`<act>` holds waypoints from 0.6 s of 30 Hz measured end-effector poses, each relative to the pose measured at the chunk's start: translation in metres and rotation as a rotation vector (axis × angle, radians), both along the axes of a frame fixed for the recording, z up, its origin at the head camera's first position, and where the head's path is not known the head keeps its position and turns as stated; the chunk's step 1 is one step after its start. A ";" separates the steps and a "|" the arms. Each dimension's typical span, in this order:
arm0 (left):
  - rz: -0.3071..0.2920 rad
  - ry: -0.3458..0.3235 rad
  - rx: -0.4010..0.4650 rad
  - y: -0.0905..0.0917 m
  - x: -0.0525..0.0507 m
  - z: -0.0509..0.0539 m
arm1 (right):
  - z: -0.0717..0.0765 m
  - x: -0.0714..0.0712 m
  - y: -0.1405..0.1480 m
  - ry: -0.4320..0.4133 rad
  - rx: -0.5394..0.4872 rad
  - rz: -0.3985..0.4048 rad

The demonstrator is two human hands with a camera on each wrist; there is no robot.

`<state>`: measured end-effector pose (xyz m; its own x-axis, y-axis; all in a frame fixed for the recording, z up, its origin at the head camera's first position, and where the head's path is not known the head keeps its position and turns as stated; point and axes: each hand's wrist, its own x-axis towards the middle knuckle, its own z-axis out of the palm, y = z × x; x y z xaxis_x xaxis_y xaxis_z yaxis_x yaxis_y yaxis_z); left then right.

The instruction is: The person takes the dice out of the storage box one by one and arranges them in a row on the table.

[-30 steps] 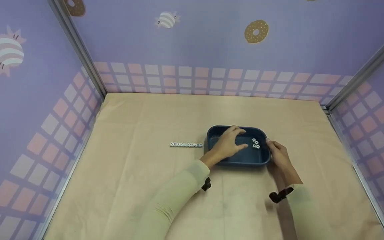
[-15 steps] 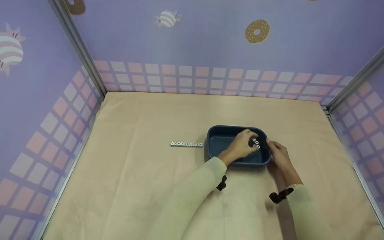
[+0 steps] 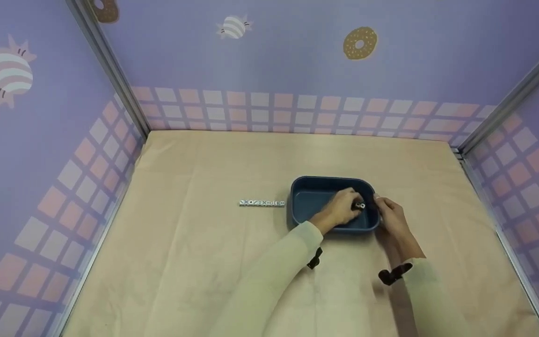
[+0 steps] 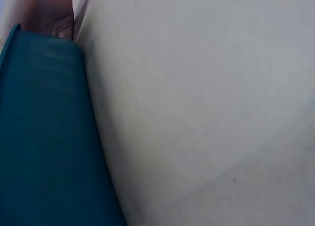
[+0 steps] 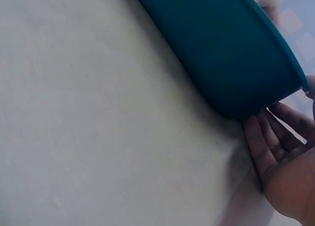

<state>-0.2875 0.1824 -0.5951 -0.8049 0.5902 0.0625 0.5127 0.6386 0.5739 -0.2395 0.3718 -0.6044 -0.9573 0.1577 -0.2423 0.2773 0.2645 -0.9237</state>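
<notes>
A dark blue rectangular bin [image 3: 311, 202] stands on the cloth in the head view. Inside its right half is my left hand [image 3: 342, 207], fingers bent down around small white dice [image 3: 362, 205]; its fingertips and most of the dice are hidden, so a grip on a die cannot be confirmed. At the bin's right end, my right hand [image 3: 392, 217] holds the wall, thumb at the rim. In the right wrist view the fingers of my right hand [image 5: 285, 152] lie against the outside of the bin [image 5: 221, 53]. Bin wall [image 4: 49, 127] fills the left wrist view's left side.
Left of the bin, a straight row of white dice [image 3: 261, 203] lies on the beige cloth [image 3: 194, 262]. Purple patterned walls [image 3: 288, 61] enclose the back and both sides, with metal posts [image 3: 115, 75] at the corners.
My left hand has moved right inside the bin and down to the dice, its fingers drawing closer together. The right hand, the bin and the dice row have stayed put.
</notes>
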 end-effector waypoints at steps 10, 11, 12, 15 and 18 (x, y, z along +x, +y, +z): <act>0.005 0.031 -0.084 0.001 -0.001 -0.002 | 0.000 0.000 0.002 -0.031 -0.023 0.015; 0.004 0.035 -0.091 0.001 -0.001 -0.002 | 0.001 0.000 0.002 -0.033 -0.023 0.018; 0.000 0.039 -0.099 0.000 -0.001 -0.002 | 0.001 0.000 0.002 -0.035 -0.022 0.020; -0.018 0.047 -0.114 0.000 -0.002 -0.001 | 0.001 -0.001 0.001 -0.040 -0.031 0.012; -0.023 0.026 -0.090 -0.002 -0.003 -0.001 | 0.001 -0.001 0.000 -0.029 -0.011 0.009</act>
